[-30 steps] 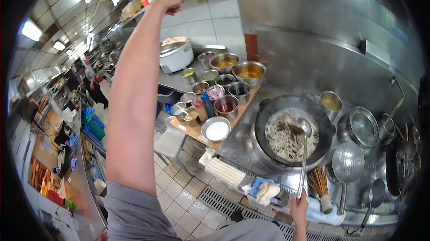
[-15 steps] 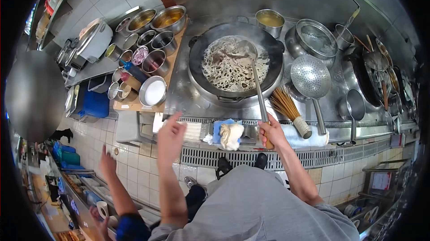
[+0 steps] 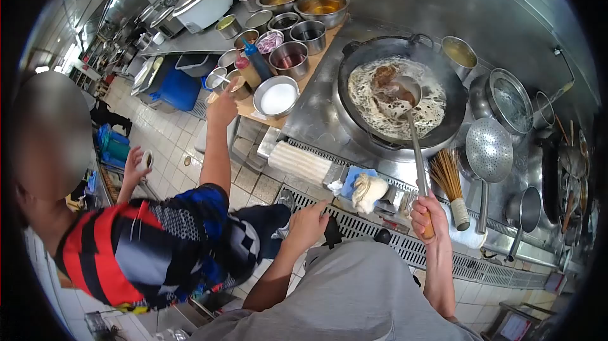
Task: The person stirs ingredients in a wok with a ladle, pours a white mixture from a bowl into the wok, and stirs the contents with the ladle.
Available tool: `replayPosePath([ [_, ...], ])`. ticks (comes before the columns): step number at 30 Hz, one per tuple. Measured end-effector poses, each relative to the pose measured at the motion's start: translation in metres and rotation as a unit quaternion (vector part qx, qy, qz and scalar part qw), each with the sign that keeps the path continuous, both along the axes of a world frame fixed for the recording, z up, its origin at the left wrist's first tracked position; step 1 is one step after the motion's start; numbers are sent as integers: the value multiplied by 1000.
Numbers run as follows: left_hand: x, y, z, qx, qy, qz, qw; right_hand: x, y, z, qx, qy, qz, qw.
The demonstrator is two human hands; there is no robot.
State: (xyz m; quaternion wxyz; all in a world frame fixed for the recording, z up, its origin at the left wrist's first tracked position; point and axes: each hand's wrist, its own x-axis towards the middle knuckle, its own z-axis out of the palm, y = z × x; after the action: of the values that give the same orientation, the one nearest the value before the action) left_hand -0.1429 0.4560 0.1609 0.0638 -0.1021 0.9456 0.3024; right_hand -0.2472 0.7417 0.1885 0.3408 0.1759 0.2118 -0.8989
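Observation:
My right hand (image 3: 429, 216) is wrapped round the wooden handle of a long metal ladle (image 3: 419, 157). The ladle's bowl rests in foamy, bubbling liquid in a black wok (image 3: 354, 87), where a reddish-brown patch shows around it. Low in front of my body, my left hand (image 3: 307, 224) holds nothing that I can see, with the index finger stretched out towards the stove edge. Nearest to it are a crumpled cream cloth (image 3: 368, 193) on a blue cloth and a folded white towel (image 3: 299, 162) on the stove's front ledge.
At the left a person (image 3: 145, 246) reaches one hand towards the seasoning pots and holds a small cup (image 3: 147, 160) in the other. A perforated skimmer (image 3: 489, 151), a bamboo brush (image 3: 449, 182) and a saucepan (image 3: 524, 208) lie right of the wok. A white bowl (image 3: 277, 97) stands left.
My left arm has come down from the upper shelf to in front of my body. The ladle has moved within the wok, whose liquid is now foamy. The other person has come into view at the left.

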Motion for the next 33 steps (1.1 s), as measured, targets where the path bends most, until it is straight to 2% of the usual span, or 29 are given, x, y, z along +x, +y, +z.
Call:
replayPosePath([
  [2, 3, -6, 0, -9, 6, 4, 1000, 1, 0, 8, 198, 71, 6, 978],
  [3, 4, -8, 1, -9, 5, 3, 1000, 2, 0, 11, 199, 70, 5, 977],
  [5, 2, -12, 1, -24, -22, 7, 999, 2, 1, 16, 326, 157, 25, 932],
  [6, 0, -13, 2, -23, -21, 2, 999, 2, 2, 16, 327, 156, 21, 932],
  [8, -6, -14, 4, -27, -29, 0, 999, 3, 4, 12, 447, 207, 60, 868],
  [9, -11, -15, 6, -27, -27, -5, 999, 3, 7, 2, 448, 206, 55, 868],
  [12, -31, -22, 15, -65, 29, 0, 997, 8, 9, -33, 512, 267, 46, 815],
  [21, -100, -63, 70, -148, 148, 56, 976, 19, 7, -44, 525, 265, 22, 809],
  [23, -116, -70, 75, -135, 146, 67, 978, 19, 9, -57, 546, 278, 19, 790],
  [28, -178, -117, 34, -109, 106, 13, 988, 23, 13, -70, 565, 292, 26, 772],
  [30, -195, -117, 42, -95, 111, -6, 989, 19, 14, -72, 594, 314, 25, 741],
  [33, -212, -109, 48, -50, 85, 8, 995, 20, 15, -61, 571, 288, 37, 768],
])
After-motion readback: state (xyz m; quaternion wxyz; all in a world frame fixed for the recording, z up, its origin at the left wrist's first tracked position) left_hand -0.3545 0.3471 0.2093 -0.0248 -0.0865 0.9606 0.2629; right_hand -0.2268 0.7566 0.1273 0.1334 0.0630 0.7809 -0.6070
